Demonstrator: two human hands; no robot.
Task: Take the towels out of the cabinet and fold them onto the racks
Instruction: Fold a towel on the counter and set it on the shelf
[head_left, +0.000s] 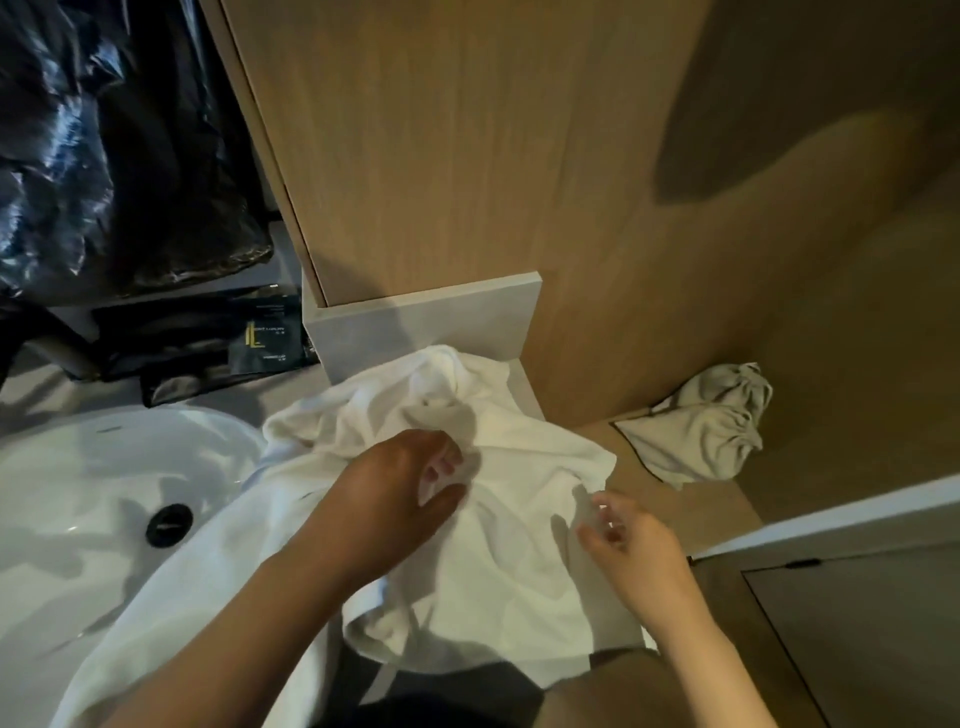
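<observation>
A large white towel (498, 519) lies crumpled over the countertop beside the sink, one part draped into the basin and another hanging off the front edge. My left hand (400, 488) rests on the middle of the towel with the fingertips pinching a fold. My right hand (628, 540) hovers at the towel's right edge, fingers curled and apart, touching or nearly touching the cloth. A second, greyish towel (701, 426) with a dark trim lies bunched on the wooden shelf to the right.
A white sink (104, 493) with a black drain (169, 524) is at the left. Black plastic bags (104, 145) and a dark packet (267, 340) sit behind it. A wooden cabinet panel (467, 156) rises ahead, with a white block (421, 325) at its foot.
</observation>
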